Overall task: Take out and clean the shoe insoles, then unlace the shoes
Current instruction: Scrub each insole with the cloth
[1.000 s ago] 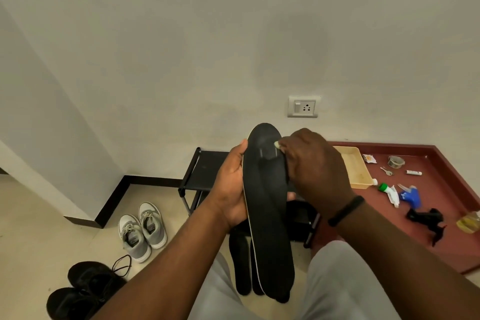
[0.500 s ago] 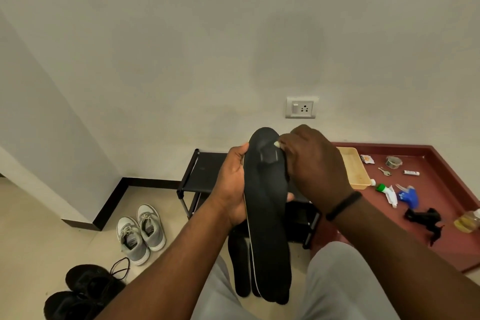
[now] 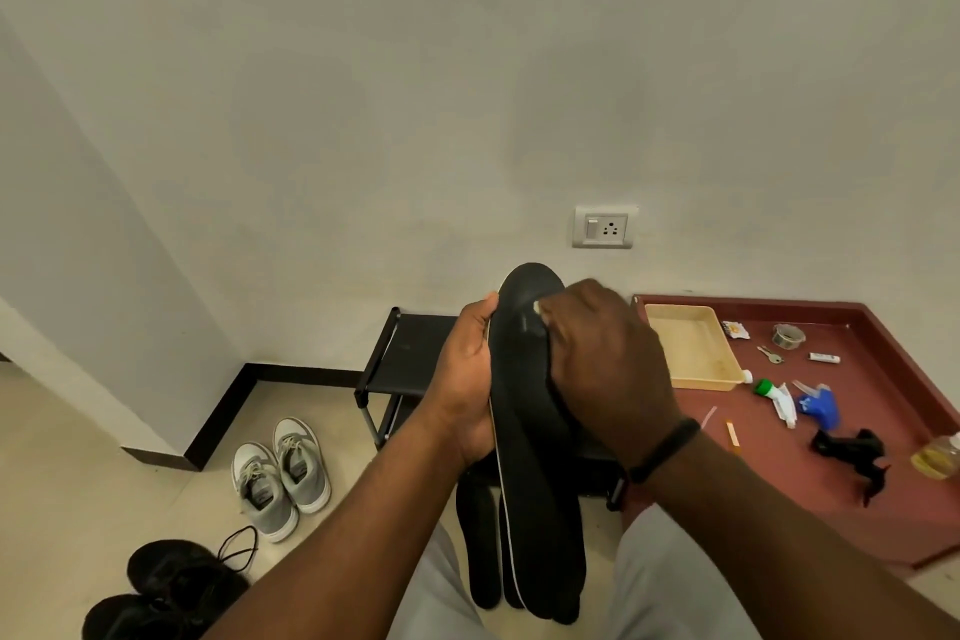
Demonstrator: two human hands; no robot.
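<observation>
left hand (image 3: 467,379) grips long matte black insole (image 3: 530,431); right hand (image 3: 602,364) pinches small pale wipe (image 3: 538,308) on it.

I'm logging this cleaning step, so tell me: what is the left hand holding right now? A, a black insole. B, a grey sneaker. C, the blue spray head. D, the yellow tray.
A: the left hand grips the edge of the upright black insole, while the right hand rubs its top end.
</observation>
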